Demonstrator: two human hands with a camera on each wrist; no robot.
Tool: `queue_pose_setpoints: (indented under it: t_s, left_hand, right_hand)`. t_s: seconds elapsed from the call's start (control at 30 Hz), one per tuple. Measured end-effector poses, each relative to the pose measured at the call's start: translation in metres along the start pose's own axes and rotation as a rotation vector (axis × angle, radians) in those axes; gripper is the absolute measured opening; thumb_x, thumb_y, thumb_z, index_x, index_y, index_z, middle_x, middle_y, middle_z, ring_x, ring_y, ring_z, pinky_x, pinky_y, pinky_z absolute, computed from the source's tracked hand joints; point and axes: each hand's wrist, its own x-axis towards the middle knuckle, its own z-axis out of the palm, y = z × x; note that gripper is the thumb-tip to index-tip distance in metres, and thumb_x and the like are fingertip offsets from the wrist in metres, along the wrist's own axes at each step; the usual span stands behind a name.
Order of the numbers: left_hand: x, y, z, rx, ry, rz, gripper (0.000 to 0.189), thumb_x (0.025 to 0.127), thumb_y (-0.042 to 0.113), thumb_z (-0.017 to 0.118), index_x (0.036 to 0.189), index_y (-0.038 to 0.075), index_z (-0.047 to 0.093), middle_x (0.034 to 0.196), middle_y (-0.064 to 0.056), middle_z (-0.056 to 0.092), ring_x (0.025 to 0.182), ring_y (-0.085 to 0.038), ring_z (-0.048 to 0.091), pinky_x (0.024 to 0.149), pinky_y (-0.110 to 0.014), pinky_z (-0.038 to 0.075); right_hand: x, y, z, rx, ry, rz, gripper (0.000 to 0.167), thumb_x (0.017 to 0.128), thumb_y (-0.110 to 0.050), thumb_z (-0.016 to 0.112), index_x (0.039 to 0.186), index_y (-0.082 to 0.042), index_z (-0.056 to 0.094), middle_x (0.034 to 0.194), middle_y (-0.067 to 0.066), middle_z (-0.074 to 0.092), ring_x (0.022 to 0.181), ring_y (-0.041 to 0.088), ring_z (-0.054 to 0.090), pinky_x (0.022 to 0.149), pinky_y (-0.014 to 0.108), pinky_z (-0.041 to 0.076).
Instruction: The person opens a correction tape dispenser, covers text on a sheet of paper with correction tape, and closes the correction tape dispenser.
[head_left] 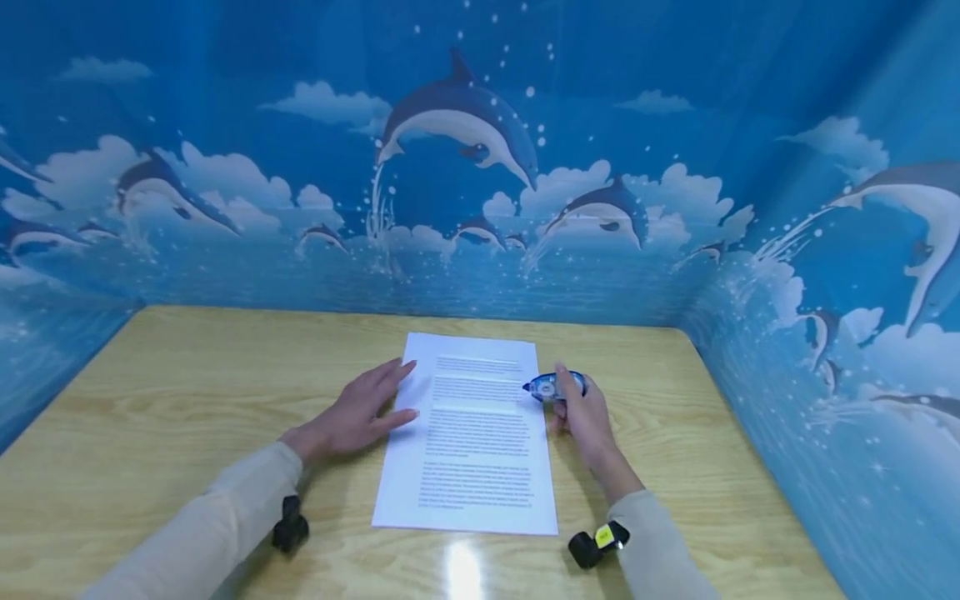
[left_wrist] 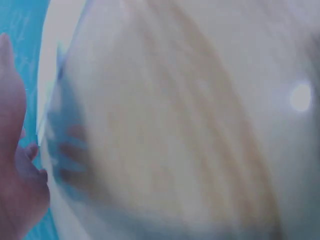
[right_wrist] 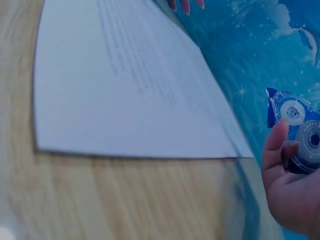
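A printed sheet of paper [head_left: 480, 433] lies upright to the person on the wooden table, covered in paragraphs of text. The left hand [head_left: 365, 408] is spread at the sheet's left edge, its fingertips over the margin; part of this hand [left_wrist: 22, 155] shows at the side of the left wrist view. Over the right edge of the sheet, the right hand [head_left: 583, 417] holds a blue, see-through correction tape dispenser [head_left: 553, 386] between thumb and fingers, its dark tip pointing left at the text. Two round reels show inside the dispenser [right_wrist: 300, 127] in the right wrist view.
The light wood table [head_left: 225, 367] runs back to a blue curtain [head_left: 450, 275] printed with dolphins and clouds, which also closes off the right side. Black wrist cameras sit by the left sleeve [head_left: 247, 483] and right sleeve [head_left: 660, 542]. Light glares near the table's front.
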Motion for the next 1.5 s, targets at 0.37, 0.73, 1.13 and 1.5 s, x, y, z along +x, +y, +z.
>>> queue_pose_setpoints:
  t_s: [0.37,0.73,1.13,1.5]
  left_hand:
    - [0.018,0.026,-0.028,0.015,0.025,0.061,0.083,0.086,0.064,0.054,0.150,0.017,0.032,0.147,-0.010,0.038,0.134,-0.028,0.036,0.103,-0.051,0.035]
    - [0.028,0.054,-0.015,0.033,0.005,0.081,0.079,0.083,0.064,0.061,0.139,0.009,0.050,0.136,-0.008,0.052,0.124,-0.026,0.048,0.099,-0.047,0.040]
    - [0.047,0.102,0.027,-0.337,0.012,0.088,0.040,0.085,0.028,0.075,0.117,0.006,0.067,0.103,-0.003,0.068,0.094,-0.016,0.063,0.077,-0.031,0.052]
    - [0.051,0.126,0.040,-0.497,0.101,-0.026,0.017,0.086,0.030,0.073,0.089,0.013,0.075,0.082,0.007,0.068,0.080,-0.010,0.062,0.073,-0.029,0.052]
  right_hand:
    - [-0.014,-0.018,0.001,0.002,0.019,-0.081,0.062,0.081,-0.062,0.065,0.110,-0.009,0.054,0.087,0.017,0.056,0.064,0.024,0.055,0.057,0.030,0.051]
    - [-0.031,-0.026,0.014,0.015,-0.055,-0.133,0.046,0.084,-0.046,0.071,0.096,-0.006,0.054,0.069,0.008,0.056,0.054,0.015,0.051,0.047,0.026,0.048]
    - [-0.046,-0.033,0.024,0.072,-0.134,-0.165,0.036,0.093,-0.036,0.063,0.089,-0.004,0.045,0.065,0.007,0.052,0.052,0.013,0.046,0.039,0.022,0.038]
    - [-0.053,-0.038,0.023,0.086,-0.166,-0.177,0.040,0.093,-0.043,0.059,0.093,-0.005,0.045,0.066,0.007,0.050,0.053,0.012,0.044,0.041,0.021,0.038]
